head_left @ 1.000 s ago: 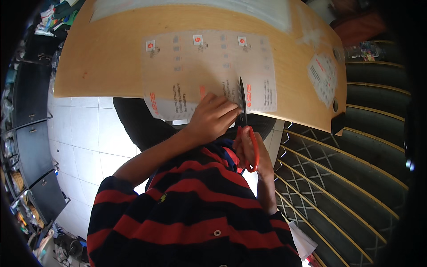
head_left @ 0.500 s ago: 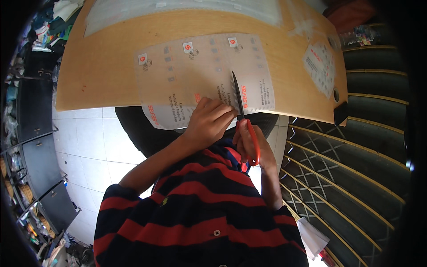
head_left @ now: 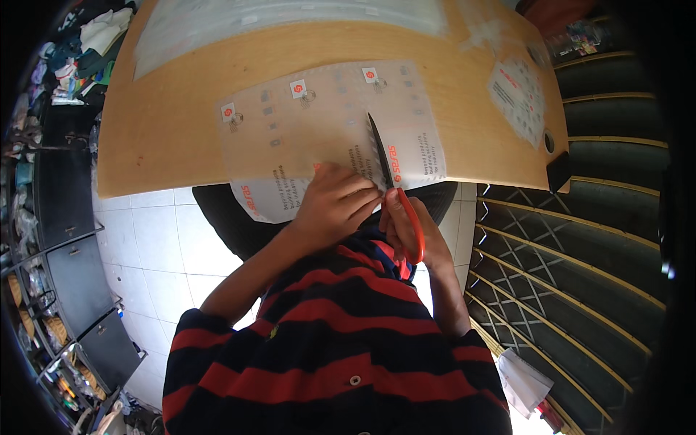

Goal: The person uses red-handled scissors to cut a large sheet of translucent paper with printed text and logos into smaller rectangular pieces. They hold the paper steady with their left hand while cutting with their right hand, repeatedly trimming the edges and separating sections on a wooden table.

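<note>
A translucent printed sheet (head_left: 304,119) with small orange-red marks and grey lettering lies on the wooden table (head_left: 159,138), its near edge hanging over the front. My right hand (head_left: 413,226) is closed on scissors (head_left: 412,217) with red handles and dark blades. The blades point away from me over the sheet, right of its middle, and look nearly closed. Beside the blades, my left hand (head_left: 335,204) pinches the sheet's near edge with curled fingers. Its fingertips are close to the scissors' pivot. Whether the sheet passes between the blades is hard to see.
More translucent sheeting (head_left: 290,29) covers the table's far side. A smaller printed piece (head_left: 518,101) lies at the right. Dark cabinets (head_left: 76,279) and cluttered shelves line the left; a folding metal gate (head_left: 551,254) stands right. Below the table is a black round seat (head_left: 217,217).
The whole view has shifted and turned slightly. Both hands keep their holds, and the scissors stay at nearly the same place on the sheet.
</note>
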### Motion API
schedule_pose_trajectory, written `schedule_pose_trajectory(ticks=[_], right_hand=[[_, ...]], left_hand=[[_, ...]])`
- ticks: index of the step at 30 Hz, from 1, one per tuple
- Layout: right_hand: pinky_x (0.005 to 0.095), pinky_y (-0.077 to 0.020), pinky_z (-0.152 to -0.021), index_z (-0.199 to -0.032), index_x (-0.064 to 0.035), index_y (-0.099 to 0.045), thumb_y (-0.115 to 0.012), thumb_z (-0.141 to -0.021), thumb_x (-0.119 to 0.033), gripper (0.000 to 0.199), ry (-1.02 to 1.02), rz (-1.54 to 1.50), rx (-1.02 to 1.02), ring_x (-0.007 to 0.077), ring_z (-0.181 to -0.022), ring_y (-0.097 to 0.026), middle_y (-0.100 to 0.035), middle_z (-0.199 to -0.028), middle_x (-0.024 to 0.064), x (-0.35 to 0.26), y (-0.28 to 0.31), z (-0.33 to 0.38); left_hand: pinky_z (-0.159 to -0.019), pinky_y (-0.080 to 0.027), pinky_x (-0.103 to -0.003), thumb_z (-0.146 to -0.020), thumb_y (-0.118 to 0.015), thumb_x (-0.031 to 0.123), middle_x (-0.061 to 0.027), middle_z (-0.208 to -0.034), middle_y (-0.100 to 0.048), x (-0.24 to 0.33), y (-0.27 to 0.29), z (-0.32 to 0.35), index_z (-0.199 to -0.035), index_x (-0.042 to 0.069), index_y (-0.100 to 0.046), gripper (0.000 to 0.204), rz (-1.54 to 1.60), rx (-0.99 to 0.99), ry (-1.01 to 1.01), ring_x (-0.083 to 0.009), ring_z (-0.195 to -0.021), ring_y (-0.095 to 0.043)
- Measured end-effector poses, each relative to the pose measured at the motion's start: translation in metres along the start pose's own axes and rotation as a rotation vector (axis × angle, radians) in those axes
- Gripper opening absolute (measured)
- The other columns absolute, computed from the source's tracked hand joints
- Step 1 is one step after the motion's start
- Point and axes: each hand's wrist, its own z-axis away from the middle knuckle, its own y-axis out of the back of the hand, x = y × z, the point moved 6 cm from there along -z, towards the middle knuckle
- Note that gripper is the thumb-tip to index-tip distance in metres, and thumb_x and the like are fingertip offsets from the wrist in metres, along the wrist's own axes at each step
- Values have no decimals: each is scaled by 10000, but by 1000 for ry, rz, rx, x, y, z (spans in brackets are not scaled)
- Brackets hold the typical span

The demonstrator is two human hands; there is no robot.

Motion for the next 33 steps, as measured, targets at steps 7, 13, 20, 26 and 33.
schedule_pose_trajectory(ticks=[7, 13, 20, 26, 33], right_hand=[[270, -430, -380, -701, 64, -586, -274, -1018, -698, 883, -3, 39, 27, 157, -337, -516, -478, -407, 71, 3, -1, 0], [283, -444, -393, -690, 70, -576, -249, -1008, -720, 912, -53, 48, 24, 152, -338, -512, -465, -407, 63, 5, -1, -3], [280, -435, -392, -679, 47, -571, -226, -1007, -725, 907, -48, 125, 54, 149, -338, -513, -459, -394, 54, -8, 0, -1], [269, -427, -391, -675, 34, -575, -237, -997, -741, 904, -51, 111, 50, 148, -334, -509, -462, -388, 51, -9, -3, -1], [269, -419, -368, -676, 34, -579, -263, -982, -761, 908, -89, 125, 104, 147, -319, -491, -468, -400, 58, -24, -1, -4]], left_hand=[[-1111, -303, -583, -966, -621, 346, -176, -1471, -517, -55, 22, -38, -1389, 28, -564, 532, -523, 52, 245, -385, -1373, -454], [-1162, -173, -673, -1003, -532, 453, -176, -1593, -371, -69, 3, -29, -1496, 15, -437, 667, -614, -83, 285, -400, -1487, -302], [-1162, -176, -667, -998, -531, 467, -173, -1589, -376, -68, 5, -29, -1491, 1, -437, 685, -594, -66, 282, -401, -1480, -312], [-1166, -170, -663, -998, -534, 458, -180, -1579, -385, -68, 6, -27, -1477, -10, -448, 675, -563, -47, 292, -398, -1480, -308], [-1163, -179, -664, -985, -560, 445, -195, -1561, -406, -67, 9, -29, -1456, -22, -467, 669, -537, -22, 270, -414, -1457, -338]])
